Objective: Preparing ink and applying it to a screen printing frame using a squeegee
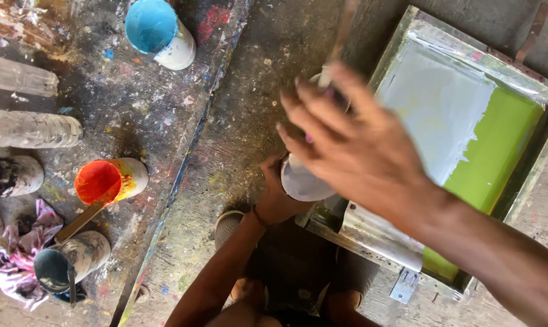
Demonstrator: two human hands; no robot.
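My left hand grips a white paint container at the near-left corner of a metal-framed printing screen. The screen's mesh is green, with white paint spread over its far-left part. My right hand is raised above the container, blurred, fingers closed around a thin stick that points up and away. The stick's lower end and the container's opening are hidden behind my right hand.
A paint-splattered board at left carries a blue paint cup, an orange paint cup with a wooden stick, a dark cup, stained bottles and a stained rag. My sandalled feet rest on the concrete floor.
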